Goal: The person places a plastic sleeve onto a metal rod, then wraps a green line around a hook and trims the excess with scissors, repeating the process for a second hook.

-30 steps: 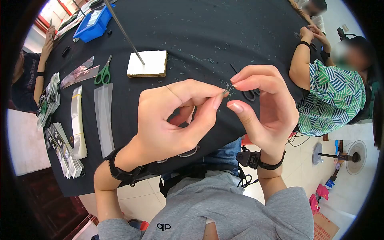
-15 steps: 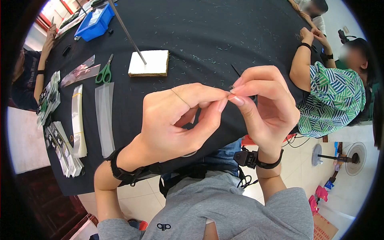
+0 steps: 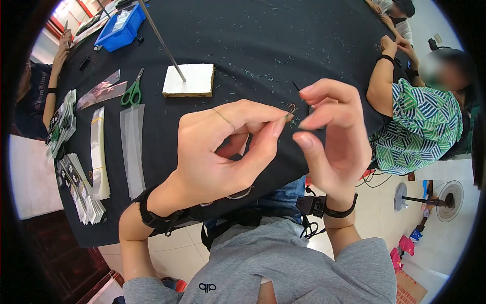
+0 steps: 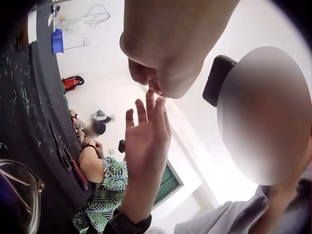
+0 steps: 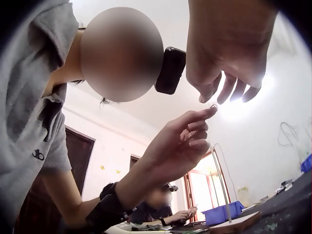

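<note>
My left hand (image 3: 223, 147) pinches a small bunch of thin curved hooks, like fish hooks (image 3: 291, 108), between thumb and forefinger, their bends sticking out past the fingertips. A fine green thread (image 3: 223, 118) crosses the back of this hand near the forefinger knuckle. Just to the right, my right hand (image 3: 338, 137) is raised with thumb and fingers spread apart, nothing between them. From the right wrist view, the hook tips (image 5: 213, 107) show above the left fingertips, with the right fingers a little above. Both hands are held up over the black cloth (image 3: 283, 167).
Green-handled scissors (image 3: 131, 95), clear plastic sleeves (image 3: 132, 157) and stacked packets (image 3: 83, 192) lie on the left. A rod stands in a white block (image 3: 195, 76); a blue bin (image 3: 119, 33) is behind. Dark scissors (image 4: 63, 153) and eyeglasses (image 4: 39, 190) are close by. Another person (image 3: 420, 126) sits at right.
Half a second ago the right fingertips met the left ones at the hooks. Now the right hand has drawn back to the right with its fingers parted, while the left keeps its pinch.
</note>
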Action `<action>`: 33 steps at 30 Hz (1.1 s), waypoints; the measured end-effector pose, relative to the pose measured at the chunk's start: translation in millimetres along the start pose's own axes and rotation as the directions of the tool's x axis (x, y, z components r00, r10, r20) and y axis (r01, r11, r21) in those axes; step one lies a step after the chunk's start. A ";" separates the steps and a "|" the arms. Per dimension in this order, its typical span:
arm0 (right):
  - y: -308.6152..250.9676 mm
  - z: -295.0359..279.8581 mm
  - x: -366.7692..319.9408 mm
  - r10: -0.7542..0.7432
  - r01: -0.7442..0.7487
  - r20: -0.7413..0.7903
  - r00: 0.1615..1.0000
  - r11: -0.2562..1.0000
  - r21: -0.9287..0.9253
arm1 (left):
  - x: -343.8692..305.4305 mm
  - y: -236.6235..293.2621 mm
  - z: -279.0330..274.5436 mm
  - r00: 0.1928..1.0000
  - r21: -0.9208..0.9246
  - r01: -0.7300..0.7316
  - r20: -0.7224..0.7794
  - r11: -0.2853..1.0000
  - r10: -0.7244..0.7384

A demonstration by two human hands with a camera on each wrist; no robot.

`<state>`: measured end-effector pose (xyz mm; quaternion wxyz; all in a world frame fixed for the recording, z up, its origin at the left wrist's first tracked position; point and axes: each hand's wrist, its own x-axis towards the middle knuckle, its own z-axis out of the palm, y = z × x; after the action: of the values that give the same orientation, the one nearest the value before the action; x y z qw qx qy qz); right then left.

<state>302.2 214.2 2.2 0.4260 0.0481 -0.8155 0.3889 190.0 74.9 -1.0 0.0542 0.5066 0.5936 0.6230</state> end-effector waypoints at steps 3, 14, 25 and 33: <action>6.4 0.0 -1.3 0.061 -0.057 -0.066 0.996 0.996 0.063 | -0.4 1.7 -1.4 0.999 0.016 -0.009 0.036 1.000 0.008; 7.9 3.4 2.1 0.024 -0.022 -0.032 0.999 0.997 0.069 | -1.2 -2.1 3.9 0.998 0.036 -0.055 -0.025 0.998 0.056; -11.4 -4.6 -1.2 0.035 -0.030 0.086 0.996 0.998 -0.058 | -1.5 -9.3 5.5 0.993 -0.007 0.117 -0.034 0.993 -0.117; 84.0 -86.2 -80.1 0.403 -0.379 -0.147 0.903 0.590 -0.713 | 2.5 -15.1 1.6 0.932 -0.252 0.360 0.064 0.898 -0.356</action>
<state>375.2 310.3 -77.5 0.3013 -0.2989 -0.8980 0.1160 181.9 82.0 -12.0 0.2385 0.3825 0.5892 0.6706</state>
